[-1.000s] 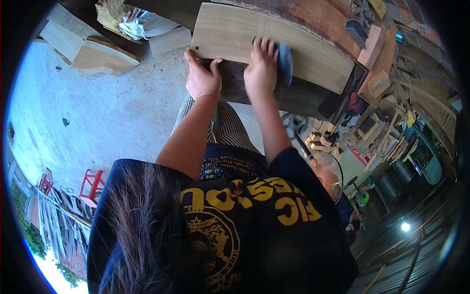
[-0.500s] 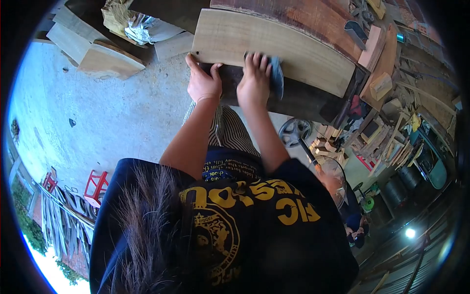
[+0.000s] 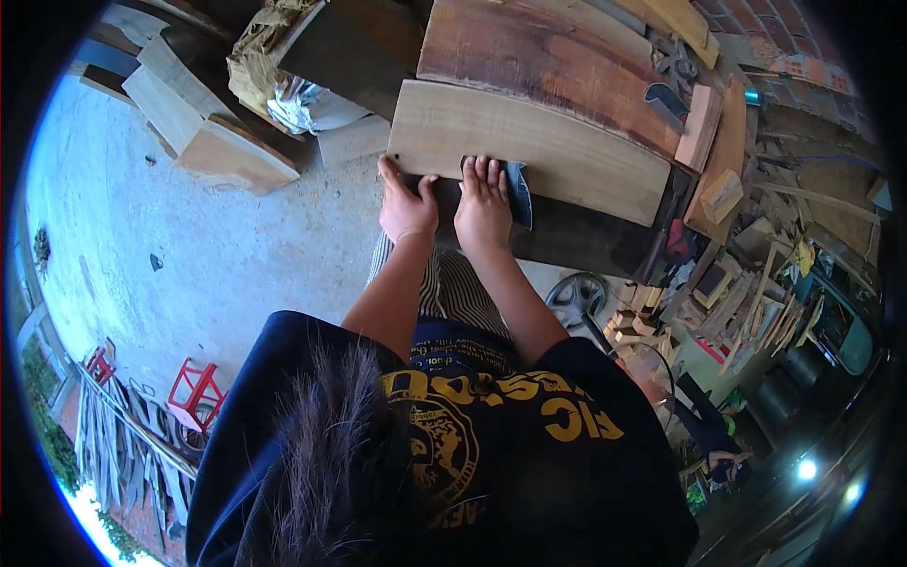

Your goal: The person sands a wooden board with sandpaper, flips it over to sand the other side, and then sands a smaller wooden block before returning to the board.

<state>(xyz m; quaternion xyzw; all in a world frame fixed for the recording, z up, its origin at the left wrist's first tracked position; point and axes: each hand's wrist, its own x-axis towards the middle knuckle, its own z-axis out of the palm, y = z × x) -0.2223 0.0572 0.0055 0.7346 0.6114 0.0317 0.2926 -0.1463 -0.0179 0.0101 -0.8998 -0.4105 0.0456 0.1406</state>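
A pale wooden board (image 3: 543, 142) lies on the dark work surface (image 3: 586, 219), with a small dark hole near its left end. My left hand (image 3: 408, 210) holds the board's near left corner; some of its fingers are hidden below the edge. Beside it, my right hand (image 3: 484, 210) presses a dark blue-grey sheet, which looks like sandpaper (image 3: 520, 196), against the board's near edge. The fingers lie over the sheet, and its right part sticks out past them.
Behind the board lies a reddish-brown plank (image 3: 548, 66). Wood blocks (image 3: 699, 128) and scraps (image 3: 732, 274) crowd the right side. A wheel (image 3: 576, 300) is below the bench. A red stool (image 3: 196, 392) stands at lower left. Another person (image 3: 709, 425) is at lower right.
My right hand has slid left along the board with the sheet, closer to my left hand. My left hand still holds the corner. The whole view has shifted downward.
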